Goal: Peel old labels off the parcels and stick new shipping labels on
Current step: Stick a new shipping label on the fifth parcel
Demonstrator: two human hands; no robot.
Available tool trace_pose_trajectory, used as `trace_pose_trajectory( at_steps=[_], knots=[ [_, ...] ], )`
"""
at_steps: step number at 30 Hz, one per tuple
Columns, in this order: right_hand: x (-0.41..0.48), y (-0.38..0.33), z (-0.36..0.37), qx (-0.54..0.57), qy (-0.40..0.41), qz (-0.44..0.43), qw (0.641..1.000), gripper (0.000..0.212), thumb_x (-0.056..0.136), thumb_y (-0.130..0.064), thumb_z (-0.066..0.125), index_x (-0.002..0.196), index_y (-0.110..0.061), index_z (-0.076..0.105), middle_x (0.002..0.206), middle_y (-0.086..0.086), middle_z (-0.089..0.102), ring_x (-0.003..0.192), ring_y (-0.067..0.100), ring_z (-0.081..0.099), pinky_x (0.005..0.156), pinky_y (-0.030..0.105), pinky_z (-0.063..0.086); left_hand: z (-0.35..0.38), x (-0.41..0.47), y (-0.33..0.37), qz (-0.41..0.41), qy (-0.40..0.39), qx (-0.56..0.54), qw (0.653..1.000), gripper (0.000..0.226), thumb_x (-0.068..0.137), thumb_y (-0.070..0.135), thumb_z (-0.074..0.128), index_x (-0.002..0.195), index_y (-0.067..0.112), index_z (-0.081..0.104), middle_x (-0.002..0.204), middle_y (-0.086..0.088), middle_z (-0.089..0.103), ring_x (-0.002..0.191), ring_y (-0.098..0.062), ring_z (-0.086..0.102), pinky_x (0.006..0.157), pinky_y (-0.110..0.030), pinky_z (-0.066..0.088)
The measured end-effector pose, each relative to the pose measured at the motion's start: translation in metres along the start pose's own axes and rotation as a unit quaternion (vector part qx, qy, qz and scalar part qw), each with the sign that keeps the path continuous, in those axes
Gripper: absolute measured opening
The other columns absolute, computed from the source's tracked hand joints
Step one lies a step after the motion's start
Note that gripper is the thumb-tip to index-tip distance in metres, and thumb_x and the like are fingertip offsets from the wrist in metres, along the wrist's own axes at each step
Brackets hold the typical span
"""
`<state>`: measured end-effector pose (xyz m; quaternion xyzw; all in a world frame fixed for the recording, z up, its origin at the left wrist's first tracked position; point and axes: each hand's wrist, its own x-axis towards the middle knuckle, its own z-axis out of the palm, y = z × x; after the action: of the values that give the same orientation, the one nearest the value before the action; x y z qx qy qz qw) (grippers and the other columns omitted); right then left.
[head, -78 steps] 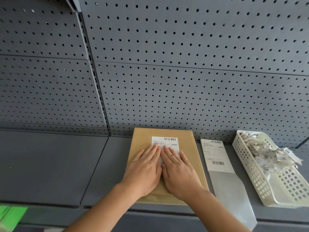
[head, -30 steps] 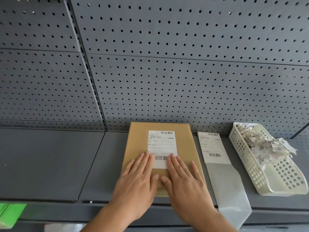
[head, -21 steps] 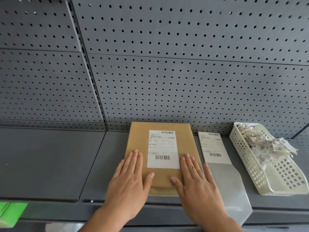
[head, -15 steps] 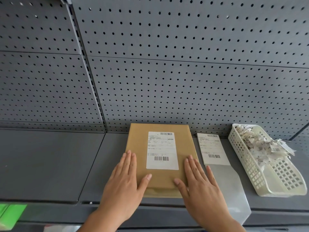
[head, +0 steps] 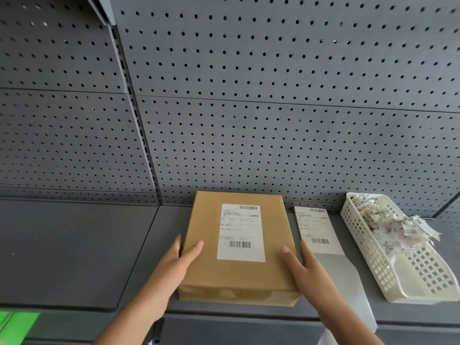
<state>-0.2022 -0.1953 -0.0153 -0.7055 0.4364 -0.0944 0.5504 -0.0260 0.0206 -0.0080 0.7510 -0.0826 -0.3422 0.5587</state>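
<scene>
Hands are clasping the near half of the parcel (head: 239, 275) from either side: the left hand (head: 174, 267) is gripping its left flank and the right hand (head: 308, 272) its right flank. Each thumb is lying on the top face while the fingers are running down the side; whether they are reaching underneath cannot be told. The parcel, a flat brown packet, is lying on the grey shelf (head: 74, 250). A white label (head: 241, 232) with two barcodes is sitting flat on the parcel's top. Just right of the parcel, a second label (head: 315, 229) is lying on a glossy liner (head: 348, 275). Further right of the parcel, a white basket (head: 373, 265) is holding torn scraps (head: 388, 220). Behind the parcel, close to its far end, a perforated pegboard (head: 273, 133) is rising.
</scene>
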Motion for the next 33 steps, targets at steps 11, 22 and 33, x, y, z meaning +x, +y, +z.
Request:
trace_pose_trajectory(
  at_steps=[11,22,33],
  knots=[
    [-0.008,-0.002,0.009,0.122,-0.037,0.04,0.991,0.033,0.089,-0.045,0.067,0.121,-0.038,0.06,0.097,-0.015,0.076,0.092,0.01,0.072,0.089,0.035,0.054,0.001,-0.012,0.004,-0.011,-0.045,-0.06,0.997,0.041,0.093,0.035,0.069,0.132,0.042,0.057,0.118,0.021,0.072,0.115,-0.004,0.066,0.113,-0.04,0.04],
    [-0.037,-0.013,0.01,0.162,0.001,-0.01,0.987,0.031,0.093,-0.041,0.063,0.123,-0.037,0.061,0.107,-0.015,0.074,0.098,0.006,0.07,0.089,0.031,0.05,-0.007,-0.016,0.018,0.05,-0.068,-0.041,0.996,0.045,0.095,0.034,0.066,0.137,0.045,0.053,0.121,0.023,0.07,0.115,0.0,0.064,0.114,-0.039,0.039],
    [-0.084,-0.006,-0.017,0.232,0.085,-0.024,0.969,0.023,0.094,-0.034,0.063,0.116,-0.041,0.062,0.101,-0.013,0.076,0.089,0.007,0.072,0.067,0.015,0.052,0.018,-0.033,0.039,0.101,-0.146,-0.042,0.983,0.038,0.096,0.03,0.064,0.131,0.042,0.057,0.119,0.022,0.071,0.107,0.005,0.066,0.101,-0.028,0.044]
  ],
)
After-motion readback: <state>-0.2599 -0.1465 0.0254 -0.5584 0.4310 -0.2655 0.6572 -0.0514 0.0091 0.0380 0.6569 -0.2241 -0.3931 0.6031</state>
